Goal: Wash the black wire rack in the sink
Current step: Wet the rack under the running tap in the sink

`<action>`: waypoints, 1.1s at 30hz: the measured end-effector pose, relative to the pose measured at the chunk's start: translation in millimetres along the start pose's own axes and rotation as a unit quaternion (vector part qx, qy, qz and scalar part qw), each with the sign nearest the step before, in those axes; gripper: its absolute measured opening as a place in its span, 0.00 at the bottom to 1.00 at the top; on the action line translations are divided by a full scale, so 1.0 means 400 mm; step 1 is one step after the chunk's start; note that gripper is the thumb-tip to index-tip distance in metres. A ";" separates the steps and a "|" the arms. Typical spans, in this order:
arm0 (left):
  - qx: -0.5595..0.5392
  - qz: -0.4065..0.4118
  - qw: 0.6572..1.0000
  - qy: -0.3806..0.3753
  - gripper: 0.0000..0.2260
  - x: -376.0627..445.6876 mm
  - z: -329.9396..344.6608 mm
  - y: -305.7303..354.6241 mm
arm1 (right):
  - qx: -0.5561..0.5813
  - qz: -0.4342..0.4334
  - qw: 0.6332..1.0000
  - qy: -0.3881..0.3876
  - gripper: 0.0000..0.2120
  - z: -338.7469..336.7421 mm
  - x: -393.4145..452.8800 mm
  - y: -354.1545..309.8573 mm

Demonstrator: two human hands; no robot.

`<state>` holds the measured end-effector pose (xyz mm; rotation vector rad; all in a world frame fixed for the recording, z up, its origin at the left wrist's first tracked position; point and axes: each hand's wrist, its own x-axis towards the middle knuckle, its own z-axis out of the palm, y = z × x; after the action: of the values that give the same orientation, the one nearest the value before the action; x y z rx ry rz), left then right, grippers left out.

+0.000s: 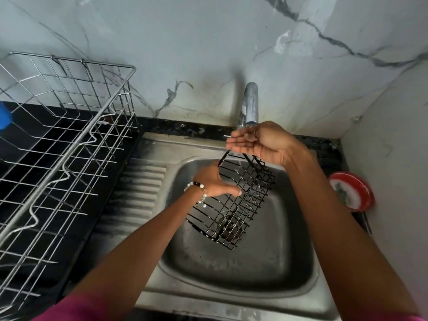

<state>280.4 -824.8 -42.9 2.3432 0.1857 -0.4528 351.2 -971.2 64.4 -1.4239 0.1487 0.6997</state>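
A black wire rack (240, 205), a narrow basket, hangs tilted over the steel sink (231, 302), above the drain. My left hand (213, 181), with a bead bracelet on the wrist, grips the rack's left side, thumb across the wires. My right hand (259, 142) is cupped palm up right under the spout of the chrome tap (251, 103), just above the rack's top end, with its fingers straight. I cannot make out whether water is running.
A large silver wire dish drainer (69, 140) stands on the black counter to the left, with a blue object (4, 117) at its far edge. A red round plate (352, 191) leans in the right corner. Marble wall behind and to the right.
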 end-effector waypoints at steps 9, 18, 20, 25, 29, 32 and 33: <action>0.010 0.015 1.000 -0.017 0.55 0.013 -0.001 -0.002 | 0.019 -0.003 0.996 0.085 0.13 -0.019 0.025 0.013; 0.039 0.027 0.999 -0.003 0.57 0.018 -0.017 0.000 | 0.024 0.016 0.999 0.043 0.15 -0.006 0.025 0.010; 0.049 0.030 0.998 -0.002 0.57 0.016 -0.018 0.000 | 0.021 0.012 0.998 0.064 0.14 -0.004 0.035 0.008; 0.058 0.022 0.998 0.016 0.56 0.006 -0.026 -0.006 | 0.061 0.009 0.995 0.072 0.14 -0.006 0.038 0.005; 0.092 0.023 0.995 0.044 0.53 -0.009 -0.041 -0.014 | 0.081 0.012 0.994 0.075 0.15 -0.010 0.041 0.003; 0.094 0.023 0.993 0.065 0.50 -0.012 -0.041 -0.028 | 0.098 0.016 0.993 0.070 0.16 -0.003 0.049 0.011; 0.091 0.022 0.993 0.067 0.49 -0.013 -0.039 -0.030 | 0.093 0.016 0.992 0.079 0.15 -0.002 0.051 0.011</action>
<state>276.5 -805.3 -38.0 2.5536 0.1620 -0.3018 365.3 -964.8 50.6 -1.2993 0.3529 0.5834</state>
